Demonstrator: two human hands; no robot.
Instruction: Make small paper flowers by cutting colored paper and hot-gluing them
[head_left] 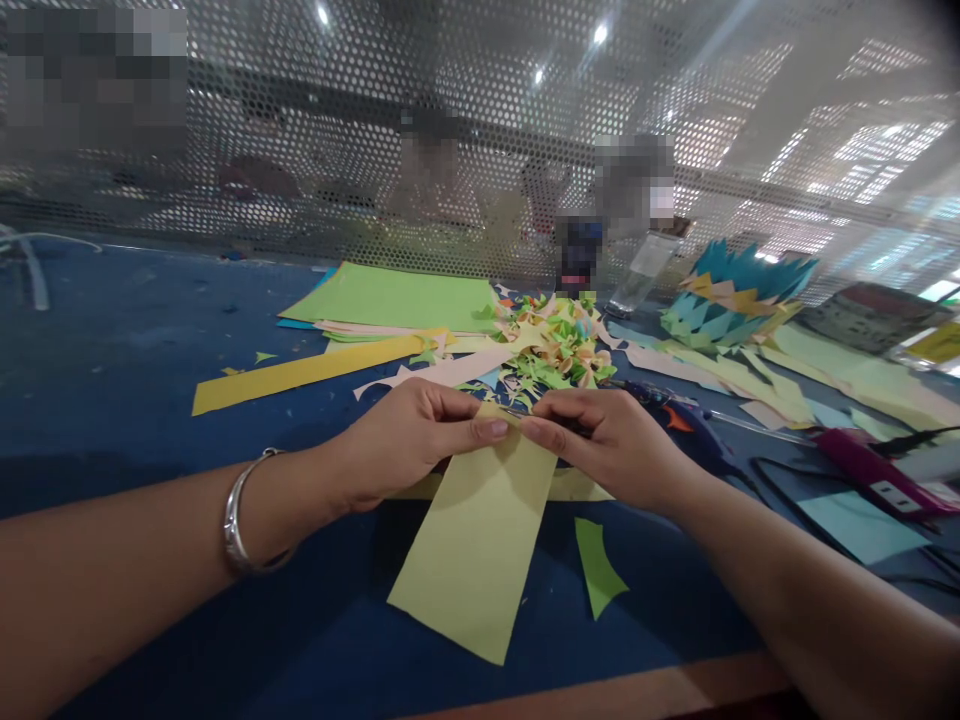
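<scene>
A pale yellow paper strip point(480, 540) slants toward me over the blue table, its wide end nearest. My left hand point(409, 435), with a silver bangle at the wrist, pinches the strip's far end between thumb and fingers. Close beside it, my right hand point(611, 440) is closed on the same end at its right side. A thin dark sliver shows between the two hands; I cannot make out what it is. Another yellowish strip point(581, 487) lies underneath. To the right of the held strip is a green paper scrap point(600, 570).
Beyond my hands sit a heap of curled paper pieces point(559, 345), green sheets point(405, 295) and a yellow strip point(300, 375). At right are a glue gun point(697, 430), a power strip point(870, 475) with cables, and a paper crown point(735, 300). A perforated metal screen point(322, 130) borders the table.
</scene>
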